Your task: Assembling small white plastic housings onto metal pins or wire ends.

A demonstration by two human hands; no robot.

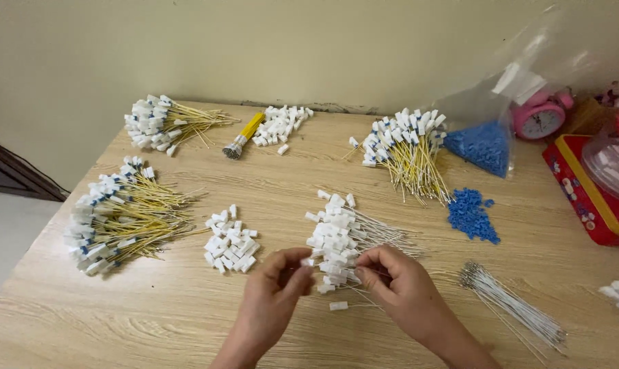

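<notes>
My left hand pinches a small white plastic connector between thumb and forefinger. My right hand pinches a thin white wire close to that connector, fingertips nearly meeting the left hand's. Just behind both hands lies a pile of white wires with white connectors. A single loose white connector lies on the wooden table between my wrists.
A small heap of loose white connectors lies left of my hands. Bundles of yellow wires with white caps lie left and at the back. Bare white wires lie at right, blue beads, a clear bag, pink alarm clock and red tin beyond.
</notes>
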